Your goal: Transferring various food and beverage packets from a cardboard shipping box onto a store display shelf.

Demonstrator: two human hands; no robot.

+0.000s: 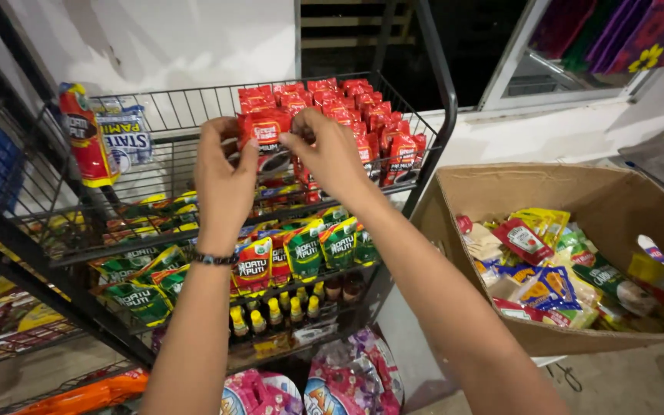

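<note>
Both hands (224,173) (328,154) hold a red sachet (265,132) upright, top edge up.

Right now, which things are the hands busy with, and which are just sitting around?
Busy with:
- left hand and right hand, both pinching one red sachet
- rows of red sachets in the top wire basket

Just sitting around:
- cardboard box of mixed packets
- green pouches on the lower shelf
- small bottles
- pink bags at the bottom

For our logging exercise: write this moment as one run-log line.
left hand: grips red sachet | right hand: pinches same sachet | place: top wire shelf | nearby: cardboard box of packets
</note>
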